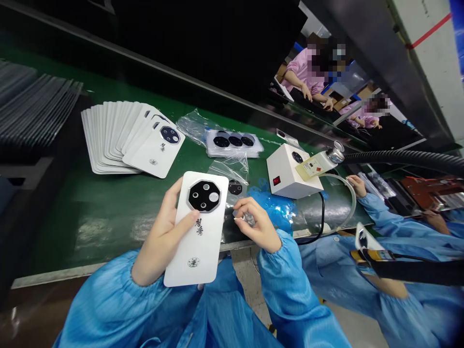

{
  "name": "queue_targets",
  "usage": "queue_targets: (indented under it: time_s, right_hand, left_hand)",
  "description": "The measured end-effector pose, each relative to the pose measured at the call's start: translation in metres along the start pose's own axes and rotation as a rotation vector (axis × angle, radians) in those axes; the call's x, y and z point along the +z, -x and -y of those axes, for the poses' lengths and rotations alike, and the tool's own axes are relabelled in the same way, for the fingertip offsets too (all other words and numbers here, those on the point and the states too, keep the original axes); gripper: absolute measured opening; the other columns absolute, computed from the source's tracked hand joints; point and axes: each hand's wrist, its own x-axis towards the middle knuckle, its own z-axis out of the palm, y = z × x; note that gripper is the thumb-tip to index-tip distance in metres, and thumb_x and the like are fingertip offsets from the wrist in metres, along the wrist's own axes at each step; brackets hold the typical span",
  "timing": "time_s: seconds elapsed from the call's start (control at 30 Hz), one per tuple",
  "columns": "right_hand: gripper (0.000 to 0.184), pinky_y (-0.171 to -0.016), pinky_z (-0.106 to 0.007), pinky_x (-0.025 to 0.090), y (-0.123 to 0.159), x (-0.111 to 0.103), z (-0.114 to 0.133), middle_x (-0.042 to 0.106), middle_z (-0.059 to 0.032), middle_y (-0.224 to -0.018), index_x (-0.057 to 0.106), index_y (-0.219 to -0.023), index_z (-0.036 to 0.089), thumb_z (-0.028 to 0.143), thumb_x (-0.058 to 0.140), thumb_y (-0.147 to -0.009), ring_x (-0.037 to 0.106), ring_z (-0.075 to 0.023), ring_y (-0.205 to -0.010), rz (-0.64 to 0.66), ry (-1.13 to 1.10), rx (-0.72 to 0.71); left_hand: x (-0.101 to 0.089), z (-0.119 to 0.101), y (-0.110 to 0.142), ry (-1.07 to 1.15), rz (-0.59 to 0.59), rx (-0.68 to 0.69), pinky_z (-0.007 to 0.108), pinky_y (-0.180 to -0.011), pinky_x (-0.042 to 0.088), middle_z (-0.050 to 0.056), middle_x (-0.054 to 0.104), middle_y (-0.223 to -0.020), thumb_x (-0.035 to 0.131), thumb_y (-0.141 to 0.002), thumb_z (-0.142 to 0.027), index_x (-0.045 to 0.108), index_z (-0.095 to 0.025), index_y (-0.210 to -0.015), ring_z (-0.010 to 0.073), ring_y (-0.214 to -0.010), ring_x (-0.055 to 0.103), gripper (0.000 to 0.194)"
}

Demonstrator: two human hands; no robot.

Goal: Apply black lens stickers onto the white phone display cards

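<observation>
My left hand (159,237) grips a white phone back cover (197,229) from its left side, thumb across the front below the black octagonal camera ring. My right hand (255,222) is just right of the cover, fingers pinched on a small clear film piece I can barely make out. Both arms wear blue sleeves. A small clear bag with a black camera part (235,186) lies just beyond the hands.
A fanned stack of white back covers (119,137) lies at the left on the green conveyor belt (108,212). A bag of black camera rings (234,142), a white box device (286,171) and a black hose (406,157) sit right. A co-worker's blue sleeve (391,215) is alongside.
</observation>
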Motion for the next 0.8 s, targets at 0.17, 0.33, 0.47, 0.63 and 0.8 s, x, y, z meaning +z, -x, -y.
queue_targets:
  time_s: [0.17,0.33,0.47,0.63,0.8]
  right_hand:
    - [0.007,-0.068,-0.027,0.046,0.006,-0.022,0.032,0.057,-0.0002,-0.081,0.048,-0.082,0.021,0.015,0.051,-0.083,0.055,-0.0119,-0.077,-0.077,-0.132,-0.043]
    - [0.018,-0.063,-0.026,0.045,0.009,-0.036,0.067,0.059,-0.0004,-0.079,0.054,-0.086,0.019,0.003,0.056,-0.077,0.055,-0.0111,-0.074,-0.209,-0.088,-0.133]
    - [0.025,-0.059,-0.025,0.048,0.007,-0.04,0.093,0.059,-0.0031,-0.08,0.057,-0.089,0.016,-0.004,0.055,-0.073,0.056,-0.0113,-0.074,-0.293,0.052,-0.199]
    - [0.022,-0.057,-0.027,0.049,-0.001,-0.037,0.111,0.06,-0.005,-0.077,0.057,-0.087,0.014,-0.004,0.054,-0.073,0.056,-0.0114,-0.07,-0.303,0.213,-0.284]
    - [0.021,-0.058,-0.029,0.049,-0.008,-0.032,0.116,0.058,-0.0028,-0.071,0.055,-0.081,0.015,-0.003,0.056,-0.07,0.054,-0.011,-0.065,-0.363,0.374,-0.315]
  left_hand:
    - [0.011,0.008,0.002,-0.118,0.016,0.151,0.026,-0.085,0.05,-0.004,0.046,-0.135,0.056,-0.086,-0.032,0.033,-0.04,-0.133,0.019,-0.108,0.055,0.053]
    - [0.026,0.002,0.008,-0.048,0.071,0.193,0.033,-0.1,0.041,-0.005,0.048,-0.134,0.052,-0.088,-0.031,0.032,-0.042,-0.134,0.0209,-0.118,0.05,0.051]
    - [0.033,-0.005,0.015,-0.011,0.068,0.181,0.031,-0.098,0.044,-0.006,0.045,-0.137,0.052,-0.088,-0.032,0.032,-0.043,-0.134,0.0211,-0.119,0.049,0.052]
    - [0.034,-0.011,0.021,0.007,0.053,0.161,0.029,-0.102,0.041,-0.01,0.044,-0.138,0.053,-0.087,-0.031,0.035,-0.044,-0.132,0.0196,-0.123,0.046,0.05]
    - [0.032,-0.015,0.025,0.003,0.093,0.155,0.032,-0.105,0.038,-0.007,0.043,-0.14,0.052,-0.088,-0.03,0.033,-0.041,-0.134,0.0212,-0.127,0.042,0.051]
